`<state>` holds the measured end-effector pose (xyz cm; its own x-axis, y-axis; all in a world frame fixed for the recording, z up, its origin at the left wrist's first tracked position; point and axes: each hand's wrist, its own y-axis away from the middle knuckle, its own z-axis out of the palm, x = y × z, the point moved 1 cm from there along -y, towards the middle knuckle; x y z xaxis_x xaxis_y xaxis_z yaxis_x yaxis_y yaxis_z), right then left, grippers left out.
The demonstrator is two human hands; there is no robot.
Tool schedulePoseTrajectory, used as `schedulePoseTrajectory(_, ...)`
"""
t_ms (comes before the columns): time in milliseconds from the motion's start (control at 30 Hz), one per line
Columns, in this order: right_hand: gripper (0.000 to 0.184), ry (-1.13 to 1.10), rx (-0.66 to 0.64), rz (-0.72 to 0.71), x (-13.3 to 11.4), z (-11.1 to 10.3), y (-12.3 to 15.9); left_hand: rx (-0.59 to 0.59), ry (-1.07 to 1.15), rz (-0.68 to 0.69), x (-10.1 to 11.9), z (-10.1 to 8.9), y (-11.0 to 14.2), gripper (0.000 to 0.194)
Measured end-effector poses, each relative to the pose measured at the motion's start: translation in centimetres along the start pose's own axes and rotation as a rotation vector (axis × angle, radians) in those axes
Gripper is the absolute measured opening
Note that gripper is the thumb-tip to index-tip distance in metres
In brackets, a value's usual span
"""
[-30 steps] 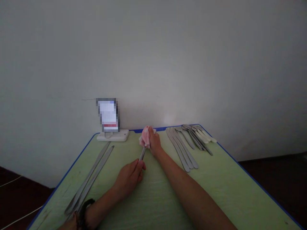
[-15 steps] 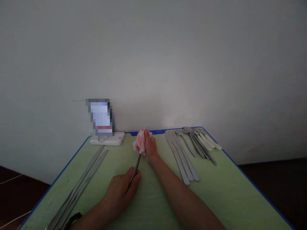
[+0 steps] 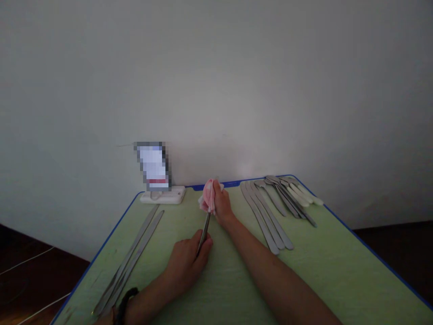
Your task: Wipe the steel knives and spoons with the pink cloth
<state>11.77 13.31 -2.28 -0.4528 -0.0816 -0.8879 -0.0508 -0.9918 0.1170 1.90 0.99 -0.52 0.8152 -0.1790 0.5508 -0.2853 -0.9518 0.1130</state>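
My left hand (image 3: 186, 262) is closed around the handle of a metal piece of cutlery (image 3: 204, 234), which points away from me. A pink and white cloth (image 3: 209, 195) wraps the far end, so I cannot tell what kind of cutlery it is. Closed over that cloth is my right hand (image 3: 223, 206), its thumb on top. Several table knives (image 3: 137, 255) lie lengthwise at the left, partly behind my left wrist. To the right of my right hand lie more table knives (image 3: 267, 221), side by side.
Metal spoons (image 3: 282, 194) and white-handled cutlery (image 3: 301, 192) are grouped at the back right of the green table (image 3: 324, 271). A phone with a blurred screen (image 3: 154, 167) stands on a white base (image 3: 164, 195) at the back left. Behind the table rises a wall.
The whole view has shifted, so the table and everything on it appear farther right. Both hands keep their grips on the cutlery and cloth, with little visible change between them.
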Motion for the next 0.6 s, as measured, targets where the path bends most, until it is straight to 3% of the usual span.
schedulePoseTrajectory(100, 0.052, -0.004, 0.057, 0.031, 0.04, 0.05, -0.02, 0.006, 0.009, 0.012, -0.17, 0.12, -0.03, 0.029)
schedulePoseTrajectory(300, 0.047, -0.020, 0.039, 0.089, -0.22, 0.42, 0.04, 0.031, 0.020, 0.016, -0.27, 0.15, 0.07, 0.029)
schedulePoseTrajectory(600, 0.050, -0.049, 0.008, 0.048, -0.07, 0.23, 0.12, 0.006, 0.020, 0.011, 0.22, -0.01, -0.03, 0.027)
